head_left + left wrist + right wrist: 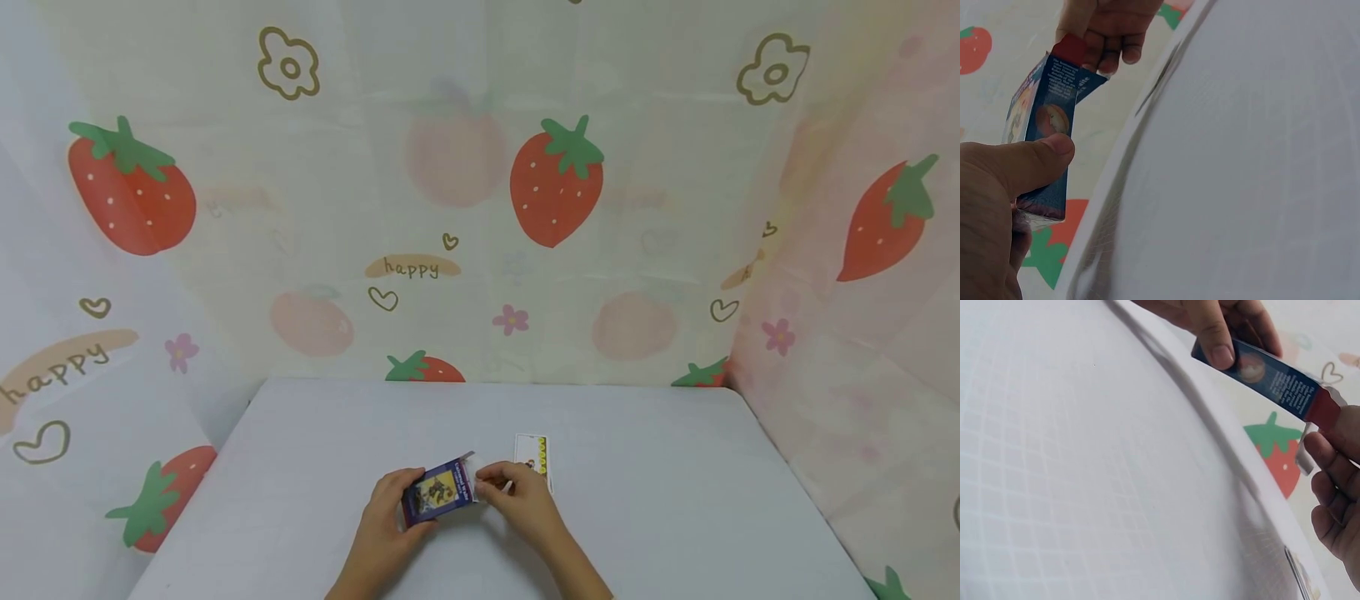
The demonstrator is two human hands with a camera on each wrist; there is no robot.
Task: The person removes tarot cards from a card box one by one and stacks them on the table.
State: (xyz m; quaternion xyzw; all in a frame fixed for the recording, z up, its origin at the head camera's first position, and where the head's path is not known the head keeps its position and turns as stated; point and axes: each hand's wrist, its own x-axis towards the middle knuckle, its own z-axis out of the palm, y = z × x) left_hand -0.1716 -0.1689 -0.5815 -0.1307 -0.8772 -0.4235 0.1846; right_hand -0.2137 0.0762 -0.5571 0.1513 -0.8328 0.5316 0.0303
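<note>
In the head view my left hand [392, 515] grips a dark blue card box [441, 492] with a yellow picture on its front. In the left wrist view the thumb [1038, 159] lies along the box's narrow side. The box's end toward my right hand [521, 500] is open, and its flaps stick out. There the right thumb and index finger pinch a red side flap [1322, 410], shown in the right wrist view; the other fingers are curled. What lies inside the box is hidden. Just beyond the right hand lies a white card or booklet [531, 447] with yellow marks, partly covered by that hand.
A white-covered table [637, 492] spreads under both hands. Cloth walls [480, 225] printed with strawberries, flowers and hearts stand behind it and on both sides.
</note>
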